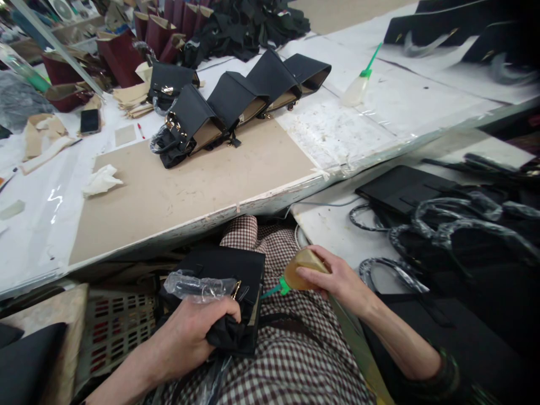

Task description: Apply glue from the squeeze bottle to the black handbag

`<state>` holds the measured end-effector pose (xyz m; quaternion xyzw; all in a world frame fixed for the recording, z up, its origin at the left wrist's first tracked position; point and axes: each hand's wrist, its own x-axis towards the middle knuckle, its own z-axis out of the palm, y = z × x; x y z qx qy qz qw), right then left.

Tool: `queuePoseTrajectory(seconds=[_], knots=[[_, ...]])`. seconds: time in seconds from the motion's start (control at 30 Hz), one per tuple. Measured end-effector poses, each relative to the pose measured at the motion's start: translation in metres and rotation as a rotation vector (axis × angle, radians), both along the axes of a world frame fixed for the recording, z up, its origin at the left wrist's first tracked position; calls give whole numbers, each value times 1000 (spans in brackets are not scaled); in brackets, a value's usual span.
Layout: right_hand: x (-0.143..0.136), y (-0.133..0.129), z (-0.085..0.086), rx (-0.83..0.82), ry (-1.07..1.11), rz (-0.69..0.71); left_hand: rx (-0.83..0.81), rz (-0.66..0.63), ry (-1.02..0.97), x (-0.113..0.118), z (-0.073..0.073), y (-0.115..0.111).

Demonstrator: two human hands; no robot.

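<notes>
On my lap lies a black handbag (pixel 236 261) with a plastic-wrapped handle (pixel 198 286) and gold-coloured hardware. My left hand (pixel 198 326) is closed around the bag's bunched black material at its near side. A squeeze bottle (pixel 304 269) of amber liquid with a green nozzle is gripped in my right hand (pixel 333 278). The bottle is tipped sideways, its thin tip pointing left at the bag's open edge. Whether the tip touches the edge I cannot tell.
Several black bags (pixel 236 101) stand in a row on the worktable (pixel 202 185). Beyond them are maroon pieces (pixel 122 56). A second glue-style bottle (pixel 356 90) stands at the right. Black bag parts (pixel 405 188) crowd the right-hand surface; a plastic basket (pixel 120 326) sits at lower left.
</notes>
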<state>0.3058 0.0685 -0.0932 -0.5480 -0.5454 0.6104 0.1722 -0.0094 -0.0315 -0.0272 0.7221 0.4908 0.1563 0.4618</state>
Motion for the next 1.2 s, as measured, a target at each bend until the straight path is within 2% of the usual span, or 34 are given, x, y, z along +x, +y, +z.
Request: queuePoseTrajectory(seconds=[0.23, 0.5, 0.7, 1.0, 1.2], knots=[[2, -3, -2, -54, 66, -120, -51, -2, 3, 0, -2, -1], [-1, -8, -5, -128, 110, -100, -11, -13, 18, 1, -3, -2], [1, -17, 3, -180, 218, -89, 43, -5, 25, 2, -1, 0], [-1, -43, 26, -291, 433, -121, 60, 23, 26, 6, 2, 4], [5, -46, 24, -274, 391, -117, 22, 52, 8, 4, 7, 6]])
